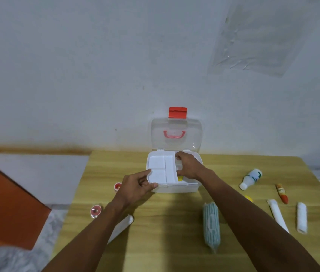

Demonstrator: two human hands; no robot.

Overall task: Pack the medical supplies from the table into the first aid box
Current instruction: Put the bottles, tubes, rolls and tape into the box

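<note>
The white first aid box (174, 188) stands at the table's far edge, its clear lid (176, 134) with a red latch upright against the wall. A white divided tray (160, 169) sits in the box's top. My left hand (135, 186) grips the tray's near left corner. My right hand (187, 165) holds the tray's handle in the middle right. Something yellow (180, 178) shows under the tray. On the table lie a white bottle (251, 178), an orange tube (282, 193), a teal-striped packet (211, 225) and two white rolls (302, 217), (277, 214).
The wooden table (165, 242) ends at the left, where two small red-and-clear items (96, 211), (117, 186) and a white wrapped piece (123, 225) lie. An orange panel (4, 203) stands beyond the left edge. A yellow object (249, 198) peeks out behind my right forearm.
</note>
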